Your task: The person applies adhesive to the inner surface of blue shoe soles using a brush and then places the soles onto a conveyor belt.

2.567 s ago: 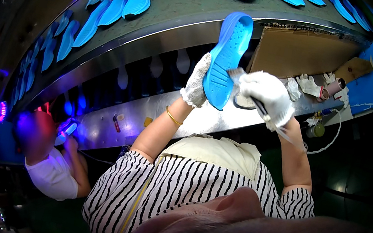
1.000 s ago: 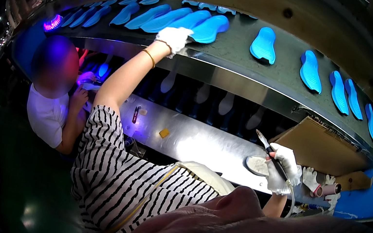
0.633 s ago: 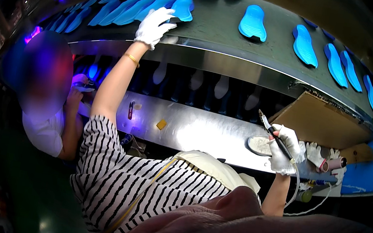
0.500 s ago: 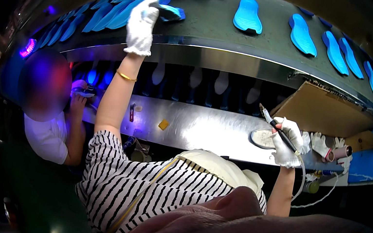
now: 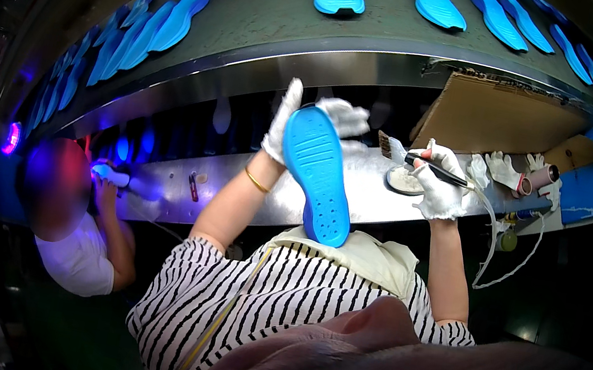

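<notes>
In my left hand (image 5: 280, 126), which wears a white glove, a bright blue shoe sole (image 5: 318, 181) is held up over the bench. Its ridged face with small holes shows, and its lower end hangs in front of my apron. The thumb lies at one side of the sole and the fingers reach past the other; part of the grip is hidden behind it. My gloved right hand (image 5: 438, 189) closes around a dark-handled brush (image 5: 392, 148) with a white hose (image 5: 492, 225) running from it. The bristles point left, apart from the sole. Below them sits a pale oval piece (image 5: 404, 181).
Beyond the metal bench (image 5: 235, 175), a dark green belt (image 5: 262, 15) carries several blue soles. A cardboard sheet (image 5: 499, 121) leans at right, near spare gloves (image 5: 501, 171) and a spool (image 5: 544, 176). A co-worker (image 5: 78, 250) sits at left. A small red tool (image 5: 193, 187) lies on the bench.
My left hand has come back from the belt toward me with a blue sole. The brush in my right hand has turned, so its bristles show more plainly. The view has shifted.
</notes>
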Demonstrator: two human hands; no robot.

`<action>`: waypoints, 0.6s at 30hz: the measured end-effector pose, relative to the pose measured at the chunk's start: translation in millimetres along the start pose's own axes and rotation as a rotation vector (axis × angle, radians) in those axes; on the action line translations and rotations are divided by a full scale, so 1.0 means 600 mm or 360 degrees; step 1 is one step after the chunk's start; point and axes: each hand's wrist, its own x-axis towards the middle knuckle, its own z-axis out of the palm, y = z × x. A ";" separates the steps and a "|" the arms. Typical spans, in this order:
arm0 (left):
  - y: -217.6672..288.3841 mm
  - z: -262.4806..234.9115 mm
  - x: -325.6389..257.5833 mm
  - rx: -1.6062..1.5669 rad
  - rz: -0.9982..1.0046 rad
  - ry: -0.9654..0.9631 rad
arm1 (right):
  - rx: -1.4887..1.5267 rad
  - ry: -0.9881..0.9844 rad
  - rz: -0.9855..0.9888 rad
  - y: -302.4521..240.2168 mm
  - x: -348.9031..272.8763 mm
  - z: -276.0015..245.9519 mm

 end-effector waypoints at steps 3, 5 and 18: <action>-0.053 0.015 -0.002 -0.0147 -0.0117 0.0070 | -0.0065 0.0007 -0.0058 -0.013 0.000 0.000; -0.068 0.002 0.004 0.0008 -0.0182 0.0070 | -0.0075 -0.0006 -0.0101 -0.012 0.007 0.006; -0.145 0.011 0.068 0.0244 0.0383 0.0555 | -0.0452 -0.0180 -0.0560 -0.021 0.030 0.098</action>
